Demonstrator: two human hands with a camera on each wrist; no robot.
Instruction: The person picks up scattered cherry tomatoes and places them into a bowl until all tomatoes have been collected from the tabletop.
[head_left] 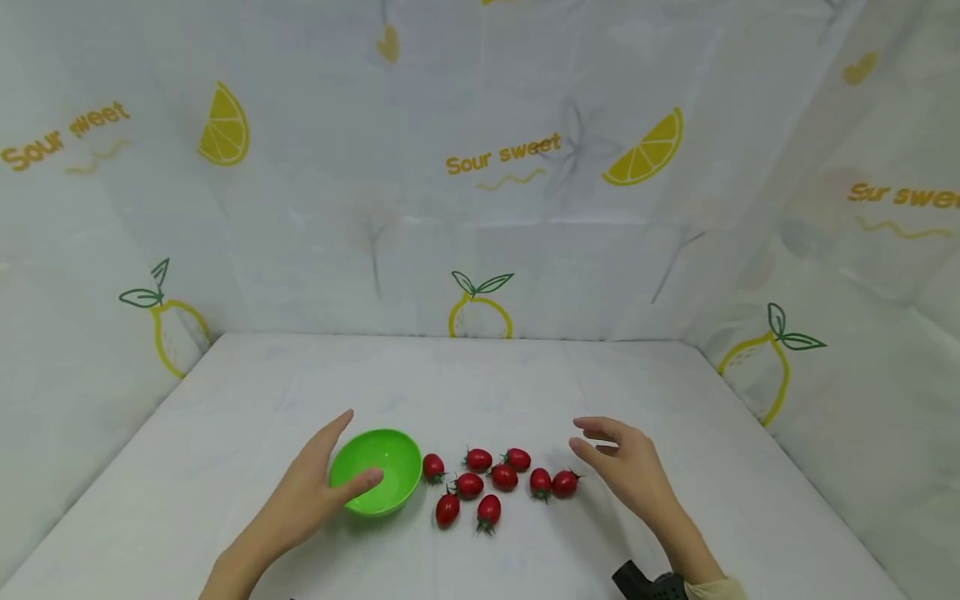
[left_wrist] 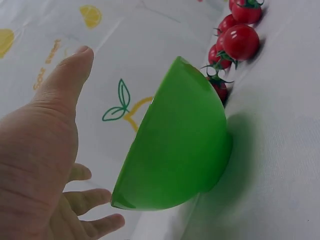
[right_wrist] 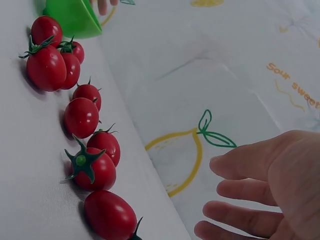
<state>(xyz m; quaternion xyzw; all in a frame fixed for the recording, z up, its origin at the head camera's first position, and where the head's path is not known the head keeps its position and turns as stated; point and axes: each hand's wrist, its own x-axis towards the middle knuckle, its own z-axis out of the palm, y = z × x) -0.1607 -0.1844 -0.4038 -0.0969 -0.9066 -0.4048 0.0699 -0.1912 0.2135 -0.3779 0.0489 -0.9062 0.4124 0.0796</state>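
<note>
My left hand is beside a small bright green bowl, its thumb reaching over the near side of the rim. In the left wrist view its fingertips lie close to the bowl's rim; whether they touch cannot be told. The bowl stands upright on the table. Several red cherry tomatoes with green stems lie loosely to its right. My right hand hovers above the table at the right end of the tomatoes, fingers loosely bent and holding nothing. Nearest to it is a tomato at the end of the group.
A white cloth covers the table. Behind it and at both sides hangs a pale curtain printed with lemons and "Sour sweet". A black strap sits on my right wrist beside a light sleeve.
</note>
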